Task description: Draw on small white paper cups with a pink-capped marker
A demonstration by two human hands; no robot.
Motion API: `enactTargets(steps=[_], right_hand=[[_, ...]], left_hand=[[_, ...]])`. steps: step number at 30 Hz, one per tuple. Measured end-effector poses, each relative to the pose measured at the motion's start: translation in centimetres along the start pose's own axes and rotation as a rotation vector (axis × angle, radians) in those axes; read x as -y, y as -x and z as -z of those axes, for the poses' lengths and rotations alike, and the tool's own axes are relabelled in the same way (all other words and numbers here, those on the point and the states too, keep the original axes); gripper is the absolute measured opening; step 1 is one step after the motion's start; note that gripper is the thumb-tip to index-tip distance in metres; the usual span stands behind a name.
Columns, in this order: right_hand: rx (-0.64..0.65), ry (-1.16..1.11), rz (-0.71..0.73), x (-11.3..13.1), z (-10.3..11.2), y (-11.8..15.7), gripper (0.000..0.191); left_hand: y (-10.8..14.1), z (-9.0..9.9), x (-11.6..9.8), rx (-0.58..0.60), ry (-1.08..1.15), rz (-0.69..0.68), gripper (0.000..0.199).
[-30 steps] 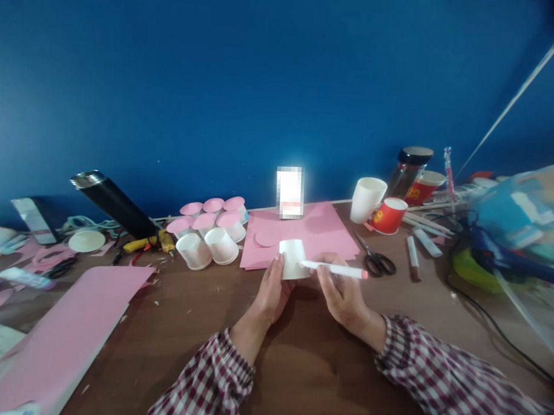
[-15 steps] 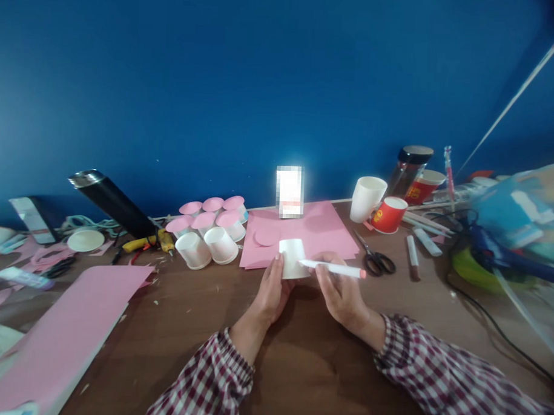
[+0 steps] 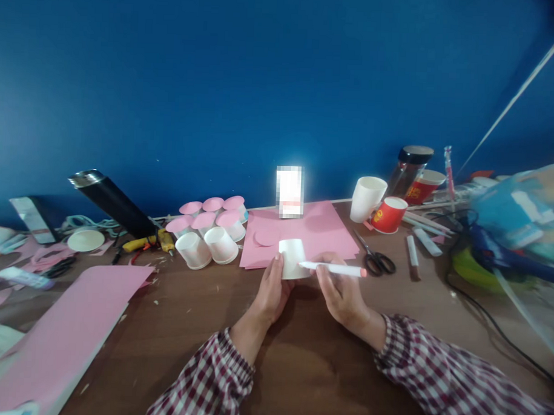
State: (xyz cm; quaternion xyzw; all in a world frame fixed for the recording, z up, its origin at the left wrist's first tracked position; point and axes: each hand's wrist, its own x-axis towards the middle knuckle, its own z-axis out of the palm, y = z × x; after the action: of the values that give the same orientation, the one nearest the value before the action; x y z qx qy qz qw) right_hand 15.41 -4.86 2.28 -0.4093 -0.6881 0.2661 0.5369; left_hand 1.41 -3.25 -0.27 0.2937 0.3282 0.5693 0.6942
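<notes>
My left hand (image 3: 271,292) grips a white paper cup (image 3: 291,258) by its side and from below, over the middle of the table. In my right hand (image 3: 341,297) is a white marker (image 3: 336,269) with an orange-pink end, held like a pen. Its tip meets or nearly meets the cup's wall; I cannot tell which. Behind the cup lie pink paper sheets (image 3: 321,230) with a pink paper disc (image 3: 267,236) on top. To the left stand several white cups, some with pink discs over them (image 3: 204,220) and two plain white ones (image 3: 221,245) in front.
Scissors (image 3: 379,262), a marker (image 3: 412,251), a red cup (image 3: 389,215) and a tall white cup (image 3: 368,200) sit on the right. On the left are a black flask (image 3: 111,202), a yellow-handled tool (image 3: 137,244) and a large pink sheet (image 3: 67,339). A cable (image 3: 495,321) runs along the right.
</notes>
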Motion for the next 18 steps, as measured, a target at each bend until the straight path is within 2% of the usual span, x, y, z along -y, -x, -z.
enactTargets(steps=[18], right_hand=[[0.009,0.057,0.032,-0.53,-0.06,0.2,0.014]], left_hand=[[0.06,0.02,-0.06,0.02,0.045,-0.029,0.033]])
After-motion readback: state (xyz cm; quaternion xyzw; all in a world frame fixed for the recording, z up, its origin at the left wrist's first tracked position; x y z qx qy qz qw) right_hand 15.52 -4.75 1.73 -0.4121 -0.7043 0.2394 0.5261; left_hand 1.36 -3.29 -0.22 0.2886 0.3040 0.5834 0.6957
